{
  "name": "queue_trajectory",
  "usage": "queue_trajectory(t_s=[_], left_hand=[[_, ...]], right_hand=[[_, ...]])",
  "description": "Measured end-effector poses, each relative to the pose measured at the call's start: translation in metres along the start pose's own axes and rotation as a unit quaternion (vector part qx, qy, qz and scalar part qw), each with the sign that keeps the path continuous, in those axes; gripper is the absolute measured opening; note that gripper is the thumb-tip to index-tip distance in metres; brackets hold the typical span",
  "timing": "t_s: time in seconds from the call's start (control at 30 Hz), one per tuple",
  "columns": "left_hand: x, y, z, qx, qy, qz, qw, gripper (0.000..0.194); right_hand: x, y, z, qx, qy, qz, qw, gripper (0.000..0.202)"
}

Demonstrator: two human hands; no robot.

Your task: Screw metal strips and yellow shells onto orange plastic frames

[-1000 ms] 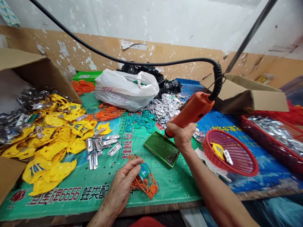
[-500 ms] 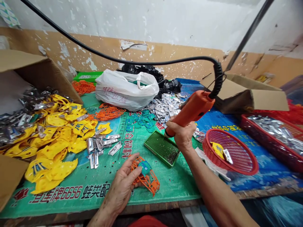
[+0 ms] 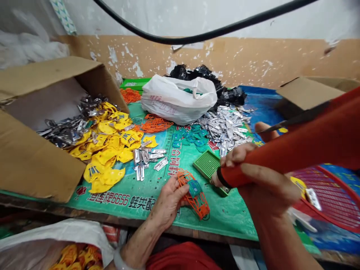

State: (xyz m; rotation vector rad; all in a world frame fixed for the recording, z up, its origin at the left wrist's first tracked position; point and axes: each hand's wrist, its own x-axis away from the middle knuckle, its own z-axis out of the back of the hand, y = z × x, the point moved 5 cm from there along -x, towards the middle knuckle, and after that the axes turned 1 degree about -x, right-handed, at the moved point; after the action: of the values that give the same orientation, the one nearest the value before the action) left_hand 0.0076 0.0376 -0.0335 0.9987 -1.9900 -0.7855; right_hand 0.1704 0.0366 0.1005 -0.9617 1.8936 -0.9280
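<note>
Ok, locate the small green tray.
In the head view, the small green tray lies right of centre on the green sheet, beyond the orange frame in the left hand and partly hidden by the red tool in the right hand.

The latticed frame [image 3: 201, 207] is bright orange; the panel [image 3: 192, 186] on it is teal with a pale mark. The handheld tool [image 3: 303, 142] is red-orange with a black band, the cable [image 3: 180, 40] black. The gridded tray [image 3: 206, 163] is green, the meshed basket [image 3: 332, 183] red, and several yellow shells [image 3: 94, 170] carry dark stripes.

The forearms [image 3: 149, 238] are bare, a pale band [image 3: 119, 260] crosses the left one, and the clothing [image 3: 182, 258] is red.
</note>
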Motion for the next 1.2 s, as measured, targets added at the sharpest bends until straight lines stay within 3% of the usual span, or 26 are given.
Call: queue_trajectory(t_s=[0.17,0.47,1.2], left_hand=[[-0.001,0.000,0.003,0.009,0.005,-0.003,1.000,0.044],[-0.001,0.000,0.002,0.028,-0.008,-0.002,1.000,0.047],[-0.003,-0.002,0.005,0.024,0.020,-0.007,0.999,0.041]], right_hand=[[0.018,0.011,-0.014,-0.021,-0.055,-0.024,0.998,0.039],[0.025,0.020,-0.015,-0.024,-0.067,-0.044,0.996,0.058],[0.030,0.030,-0.015,-0.012,-0.097,-0.047,0.994,0.062]])
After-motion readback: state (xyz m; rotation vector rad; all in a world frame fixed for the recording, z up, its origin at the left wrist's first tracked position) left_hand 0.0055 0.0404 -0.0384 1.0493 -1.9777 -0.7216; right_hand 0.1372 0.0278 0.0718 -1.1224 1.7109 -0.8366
